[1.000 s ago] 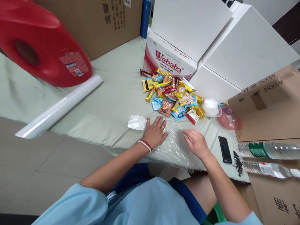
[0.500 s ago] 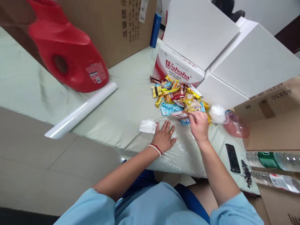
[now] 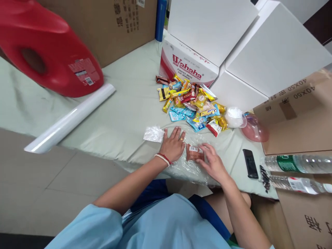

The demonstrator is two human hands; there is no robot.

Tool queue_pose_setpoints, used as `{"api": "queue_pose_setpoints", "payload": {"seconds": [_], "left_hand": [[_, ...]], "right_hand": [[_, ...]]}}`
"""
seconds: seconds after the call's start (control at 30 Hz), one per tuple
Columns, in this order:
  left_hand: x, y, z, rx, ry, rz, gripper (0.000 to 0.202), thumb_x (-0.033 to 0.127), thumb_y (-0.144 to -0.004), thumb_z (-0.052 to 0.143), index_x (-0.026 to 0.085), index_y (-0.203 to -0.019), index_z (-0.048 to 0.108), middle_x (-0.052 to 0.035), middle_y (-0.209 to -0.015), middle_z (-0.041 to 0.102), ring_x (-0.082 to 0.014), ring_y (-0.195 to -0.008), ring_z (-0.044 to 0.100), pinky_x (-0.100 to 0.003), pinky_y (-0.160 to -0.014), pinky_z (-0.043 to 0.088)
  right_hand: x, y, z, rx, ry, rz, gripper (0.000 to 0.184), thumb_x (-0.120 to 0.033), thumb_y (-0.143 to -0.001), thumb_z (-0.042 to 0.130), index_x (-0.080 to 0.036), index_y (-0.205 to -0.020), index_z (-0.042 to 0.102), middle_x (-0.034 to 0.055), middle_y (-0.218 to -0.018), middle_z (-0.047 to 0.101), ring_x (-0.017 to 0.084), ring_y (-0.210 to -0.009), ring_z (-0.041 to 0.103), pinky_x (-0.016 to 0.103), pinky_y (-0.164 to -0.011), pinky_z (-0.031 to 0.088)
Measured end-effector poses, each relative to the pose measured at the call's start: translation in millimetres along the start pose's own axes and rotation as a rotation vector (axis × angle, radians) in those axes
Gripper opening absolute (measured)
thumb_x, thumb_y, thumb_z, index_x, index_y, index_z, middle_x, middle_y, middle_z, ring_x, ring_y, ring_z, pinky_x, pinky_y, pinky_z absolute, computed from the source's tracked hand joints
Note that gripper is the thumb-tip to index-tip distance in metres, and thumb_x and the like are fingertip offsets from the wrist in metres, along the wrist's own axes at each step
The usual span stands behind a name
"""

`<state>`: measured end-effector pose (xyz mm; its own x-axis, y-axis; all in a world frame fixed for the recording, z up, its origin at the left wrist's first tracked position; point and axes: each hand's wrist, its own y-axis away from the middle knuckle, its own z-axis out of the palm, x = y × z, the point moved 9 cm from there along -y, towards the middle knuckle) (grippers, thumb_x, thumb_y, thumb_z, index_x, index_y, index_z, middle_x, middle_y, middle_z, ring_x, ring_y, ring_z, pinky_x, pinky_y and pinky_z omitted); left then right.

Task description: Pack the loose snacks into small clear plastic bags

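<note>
In the head view, 2 hands are seen over a table covered with pale green cloth. The left hand is laid flat, its fingers extended, on 1 sheet of clear film. 1 brown packet is placed on the film, between the 2 hands, and its right end is touched by the right hand. The thumb and fingers there are curved and parted — whether the packet is gripped or only touched cannot be told. 1 folded clear wrapper is set just beside the left fingertips. 1 heap of snacks, too overlapped to be counted, is piled beyond; 1 phone and 2 bottles are seen at the right, 1 red jug and 1 white roll at the left.

The near table edge is reached by the film. A narrow gap is left between packet and heap; a wide stretch of cloth is spanned between roll and heap.

The barcode label of the packet is turned upward, near its far edge. Its right end is partly covered by fingers — its long axis cannot be judged.
</note>
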<state>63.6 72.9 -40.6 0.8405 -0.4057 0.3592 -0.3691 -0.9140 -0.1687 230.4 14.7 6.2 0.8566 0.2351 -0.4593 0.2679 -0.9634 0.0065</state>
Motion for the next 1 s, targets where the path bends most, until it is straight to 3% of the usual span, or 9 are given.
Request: {"api": "queue_pose_setpoints", "payload": {"seconds": [0.1, 0.23, 0.37, 0.47, 0.6, 0.77, 0.87, 1.0], "left_hand": [[-2.1, -0.7, -0.4, -0.026, -0.021, -0.006, 0.056, 0.04, -0.105, 0.034, 0.018, -0.155, 0.045, -0.0171, -0.168, 0.031, -0.032, -0.157, 0.028, -0.071, -0.123, 0.012], [-8.3, -0.8, -2.3, -0.071, -0.051, 0.015, 0.056, 0.043, -0.105, 0.036, 0.022, -0.156, 0.045, -0.0144, -0.167, 0.034, -0.0303, -0.156, 0.032, -0.069, -0.124, 0.015], [-14.0, 0.2, -3.8, -0.059, -0.056, 0.046, 0.055, 0.044, -0.105, 0.035, 0.025, -0.155, 0.045, -0.0107, -0.168, 0.033, -0.0296, -0.156, 0.032, -0.069, -0.125, 0.011], [-15.3, 1.3, -3.5, -0.017, -0.047, 0.065, 0.056, 0.046, -0.106, 0.032, 0.024, -0.156, 0.043, -0.0108, -0.168, 0.032, -0.0277, -0.156, 0.03, -0.068, -0.126, 0.006], [-15.4, 2.1, -1.9, -0.003, -0.045, 0.072, 0.056, 0.047, -0.106, 0.032, 0.025, -0.156, 0.045, -0.0109, -0.168, 0.032, -0.0277, -0.157, 0.029, -0.067, -0.126, 0.005], [-15.4, 2.6, -5.0, -0.006, -0.039, 0.074, 0.056, 0.047, -0.106, 0.033, 0.024, -0.155, 0.045, -0.0112, -0.168, 0.033, -0.0277, -0.157, 0.03, -0.067, -0.126, 0.007], [-15.6, 2.7, -6.1, -0.014, -0.031, 0.073, 0.056, 0.047, -0.106, 0.033, 0.022, -0.155, 0.045, -0.0115, -0.167, 0.034, -0.0279, -0.156, 0.03, -0.069, -0.126, 0.009], [-15.8, 2.4, -7.6, -0.011, -0.003, 0.068, 0.056, 0.046, -0.105, 0.034, 0.022, -0.155, 0.046, -0.0122, -0.167, 0.036, -0.0302, -0.156, 0.032, -0.07, -0.125, 0.009]], "right_hand": [[-8.8, -12.1, 22.0, -0.139, 0.039, -0.05, 0.05, -0.027, -0.095, 0.061, -0.031, -0.145, 0.056, 0.0094, -0.149, 0.053, 0.027, -0.126, 0.062, 0.043, -0.101, 0.055], [1.8, -17.6, 30.6, -0.048, -0.007, -0.014, 0.049, -0.025, -0.095, 0.061, -0.029, -0.144, 0.056, 0.0098, -0.146, 0.056, 0.027, -0.124, 0.062, 0.044, -0.102, 0.055], [9.0, -13.3, 29.7, -0.039, -0.072, -0.037, 0.05, -0.031, -0.094, 0.065, -0.028, -0.143, 0.058, 0.0109, -0.145, 0.056, 0.027, -0.126, 0.061, 0.044, -0.103, 0.053], [15.4, -27.4, 13.8, -0.045, -0.151, -0.067, 0.038, -0.04, -0.097, 0.061, -0.024, -0.131, 0.067, 0.0111, -0.133, 0.065, 0.025, -0.121, 0.064, 0.04, -0.104, 0.051], [51.0, -80.0, -19.4, 0.116, -0.037, 0.169, 0.029, -0.034, -0.099, 0.051, -0.019, -0.113, 0.072, 0.0115, -0.115, 0.073, 0.025, -0.112, 0.067, 0.038, -0.102, 0.049], [80.6, -143.3, -11.0, 0.124, 0.063, 0.521, 0.047, -0.03, -0.081, 0.071, -0.014, -0.125, 0.065, 0.0214, -0.134, 0.063, 0.034, -0.121, 0.062, 0.04, -0.098, 0.048], [86.1, -162.0, -6.8, 0.133, -0.001, 0.573, 0.045, -0.03, -0.071, 0.08, -0.013, -0.111, 0.068, 0.0206, -0.119, 0.07, 0.035, -0.109, 0.066, 0.038, -0.089, 0.05], [96.2, -153.6, -25.5, 0.156, -0.159, 0.564, 0.03, -0.04, -0.068, 0.08, -0.018, -0.084, 0.068, 0.0074, -0.084, 0.074, 0.025, -0.083, 0.068, 0.03, -0.072, 0.049]]}}
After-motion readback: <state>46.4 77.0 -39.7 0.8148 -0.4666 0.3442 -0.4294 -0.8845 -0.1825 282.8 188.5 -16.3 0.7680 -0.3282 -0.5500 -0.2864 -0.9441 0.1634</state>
